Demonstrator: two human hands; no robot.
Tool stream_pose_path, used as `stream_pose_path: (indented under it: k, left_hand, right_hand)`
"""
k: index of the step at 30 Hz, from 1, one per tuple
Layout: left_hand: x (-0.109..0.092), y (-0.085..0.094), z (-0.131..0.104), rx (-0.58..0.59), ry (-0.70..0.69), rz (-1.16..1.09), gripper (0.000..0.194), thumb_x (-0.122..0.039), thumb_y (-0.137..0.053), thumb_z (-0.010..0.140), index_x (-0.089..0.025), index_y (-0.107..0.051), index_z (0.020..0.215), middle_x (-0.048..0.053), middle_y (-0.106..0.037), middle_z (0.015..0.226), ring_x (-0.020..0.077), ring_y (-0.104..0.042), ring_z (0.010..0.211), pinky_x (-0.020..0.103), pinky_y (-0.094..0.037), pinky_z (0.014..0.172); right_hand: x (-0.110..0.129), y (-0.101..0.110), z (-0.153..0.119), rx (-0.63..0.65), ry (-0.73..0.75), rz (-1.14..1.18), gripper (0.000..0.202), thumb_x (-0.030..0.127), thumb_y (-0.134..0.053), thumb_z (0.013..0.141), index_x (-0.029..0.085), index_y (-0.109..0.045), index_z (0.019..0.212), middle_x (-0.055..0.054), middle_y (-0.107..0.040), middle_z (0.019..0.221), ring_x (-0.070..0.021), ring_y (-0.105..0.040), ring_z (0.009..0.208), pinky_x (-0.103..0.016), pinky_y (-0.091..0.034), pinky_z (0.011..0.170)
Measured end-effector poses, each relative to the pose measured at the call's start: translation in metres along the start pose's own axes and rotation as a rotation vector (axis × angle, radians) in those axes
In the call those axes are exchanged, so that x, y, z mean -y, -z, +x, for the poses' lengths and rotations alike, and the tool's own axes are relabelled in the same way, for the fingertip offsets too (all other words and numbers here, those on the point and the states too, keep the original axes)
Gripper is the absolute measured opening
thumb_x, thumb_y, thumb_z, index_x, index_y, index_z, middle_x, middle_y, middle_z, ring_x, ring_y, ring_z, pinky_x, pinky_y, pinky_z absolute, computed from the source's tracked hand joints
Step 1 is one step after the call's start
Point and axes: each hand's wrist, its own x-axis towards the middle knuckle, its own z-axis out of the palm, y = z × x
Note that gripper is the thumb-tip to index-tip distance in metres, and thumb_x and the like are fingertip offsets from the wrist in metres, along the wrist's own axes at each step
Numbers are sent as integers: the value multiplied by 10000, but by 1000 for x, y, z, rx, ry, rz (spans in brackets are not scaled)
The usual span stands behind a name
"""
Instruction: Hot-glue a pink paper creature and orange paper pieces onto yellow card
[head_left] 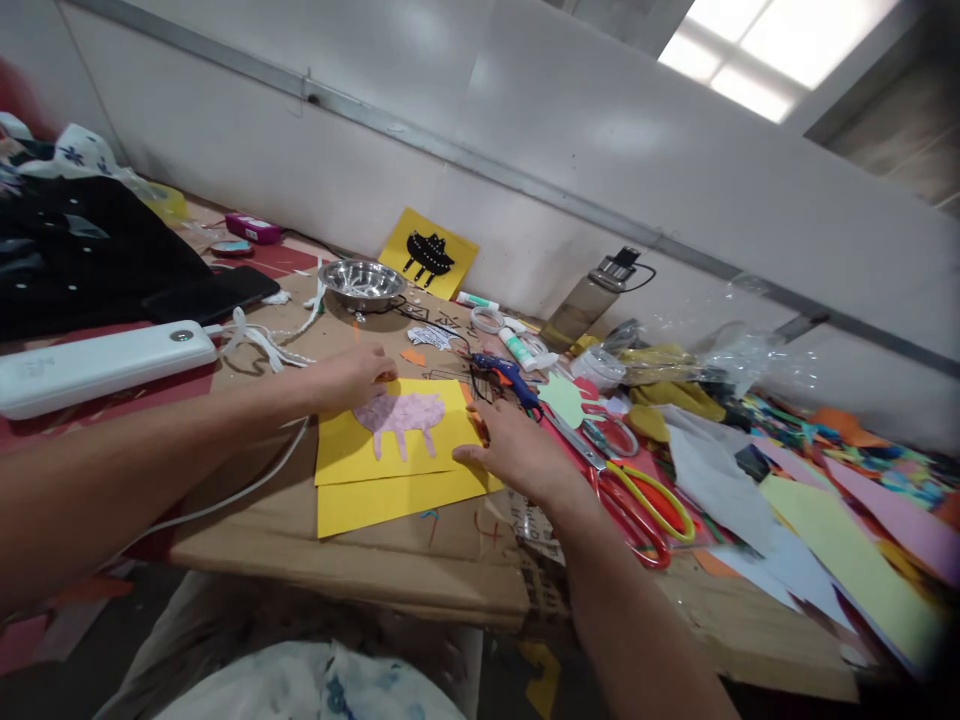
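Two yellow sheets overlap on the cardboard-covered table, and a pinkish-purple cutout with several leg-like strips lies on the upper one. My left hand rests at the upper left corner of the top sheet, fingers curled; whether they pinch anything is hidden. At the right edge of the sheets, my right hand has its thumb and fingers apart, touching the paper near an orange edge. Just beyond my right hand lies a blue glue gun.
Red-handled and yellow-handled scissors lie right of my right hand. Behind are a metal bowl, a yellow card with a black cutout and a bottle. A white power strip sits left; paper scraps pile up right.
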Motion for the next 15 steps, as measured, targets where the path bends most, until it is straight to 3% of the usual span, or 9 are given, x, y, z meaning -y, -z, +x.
stream_pose_path:
  k: [4,9,15]
  left_hand:
    - [2,1,1,-15,-4,-26,284,-240,-525,859,-159,-682,1081,110,-641,1071,196,-616,915,279,-448,809]
    - [2,4,1,-5,20,-36,288,-239,-520,848,-159,-676,1076,95,-666,1013,176,-611,854,248,-431,721]
    - [0,9,0,4,76,-103,367,-277,-613,785,-159,-652,1130,86,-662,1022,174,-627,854,236,-442,710]
  right_hand:
    - [1,-2,3,-12,-9,71,568,374,-795,704,200,-624,1216,-151,-669,1133,-323,-629,1046,-403,-486,828]
    - [5,-1,5,18,-63,242,693,280,-759,731,193,-518,1374,-149,-654,1191,-283,-650,979,-398,-493,828]
    - [5,-1,9,-52,-94,332,755,233,-790,676,211,-518,1380,-119,-668,1087,-270,-642,942,-377,-497,789]
